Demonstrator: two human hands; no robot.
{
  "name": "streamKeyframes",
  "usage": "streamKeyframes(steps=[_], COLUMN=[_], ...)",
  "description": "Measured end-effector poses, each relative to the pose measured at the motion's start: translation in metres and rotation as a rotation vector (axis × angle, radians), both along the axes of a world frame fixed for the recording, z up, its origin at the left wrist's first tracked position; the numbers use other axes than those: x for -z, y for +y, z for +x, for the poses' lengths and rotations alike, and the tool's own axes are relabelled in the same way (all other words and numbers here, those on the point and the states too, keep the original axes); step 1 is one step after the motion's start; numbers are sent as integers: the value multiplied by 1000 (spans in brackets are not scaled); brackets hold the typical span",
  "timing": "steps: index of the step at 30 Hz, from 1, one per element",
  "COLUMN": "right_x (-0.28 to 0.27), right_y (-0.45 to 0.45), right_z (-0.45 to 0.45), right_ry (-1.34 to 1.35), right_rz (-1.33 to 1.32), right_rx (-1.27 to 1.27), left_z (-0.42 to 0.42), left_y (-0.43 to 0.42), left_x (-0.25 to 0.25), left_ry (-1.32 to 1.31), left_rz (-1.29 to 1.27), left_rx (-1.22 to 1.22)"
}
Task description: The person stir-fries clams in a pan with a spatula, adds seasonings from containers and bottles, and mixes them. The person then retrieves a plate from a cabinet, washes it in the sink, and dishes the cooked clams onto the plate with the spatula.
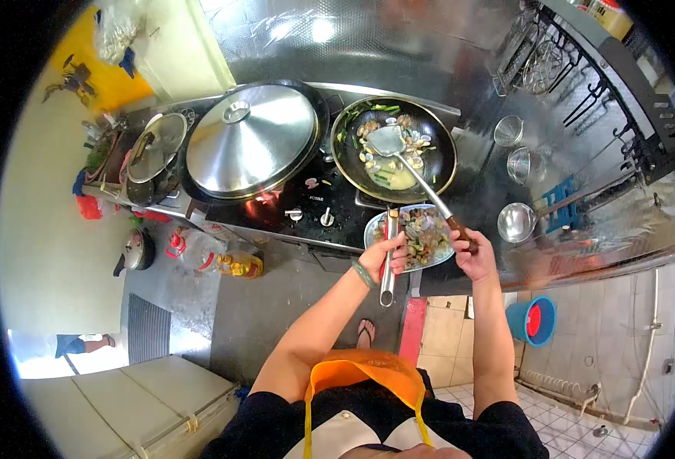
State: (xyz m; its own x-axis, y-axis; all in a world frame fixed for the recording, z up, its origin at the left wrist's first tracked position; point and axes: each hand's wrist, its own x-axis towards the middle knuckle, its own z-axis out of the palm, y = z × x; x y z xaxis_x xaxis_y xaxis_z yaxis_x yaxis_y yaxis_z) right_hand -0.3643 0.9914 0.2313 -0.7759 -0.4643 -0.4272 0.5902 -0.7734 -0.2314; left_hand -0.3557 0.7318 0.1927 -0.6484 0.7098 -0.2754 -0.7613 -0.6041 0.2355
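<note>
My left hand (383,258) is closed around the handle of a black wok (448,153) on the right side of the stove. In my right hand (475,254) is the wooden grip of a metal spatula (420,177), its blade inside the wok. Clams (372,162), green vegetable pieces and some pale liquid lie in the wok around the blade. Below the wok, partly behind its handle and my hands, a plate (372,229) bears a heap of clams (427,236).
A large pan with a domed metal lid (251,138) covers the left burner. Strainers (509,131) and a metal ladle (516,222) hang at the right wall. An oil bottle (240,265) and a pressure cooker (135,249) stand at lower left. A blue bucket (532,321) is at lower right.
</note>
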Motion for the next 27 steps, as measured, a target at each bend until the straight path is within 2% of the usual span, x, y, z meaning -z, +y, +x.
streamKeyframes(steps=[1,2,4,8,10,13,16,21,24,27], right_x=[0,-1,-18,-102,-105,-102,-124,-134,-135,-143], right_y=[-3,-7,-20,-47,-51,-55,-83,-100,-86,-66], right_z=[-4,-1,12,56,59,50,49,73,89,114], right_ry=[27,19,115,278,430,625,542,756,865,1043], right_rz=[-129,-53,414,1066,1462,1971,1857,1931,2104,2412], right_rx=[-110,-135,-54,-51,15,36,3,-55,-195,-148], left_z=[-1,-2,-4,12,27,43,52,58,59,60], left_y=[-3,-7,-18,-33,-33,-33,-37,-57,-75,-92], left_x=[0,0,-2,-7,-16,-33,-42,-55,-64,-77], left_ry=[22,42,90,117,97,118,161,238,246,252], left_rz=[14,29,-39,-144,-183,-88,-60,-37,-83,-152], left_rx=[8,17,25,55,50,45,73,138,149,154])
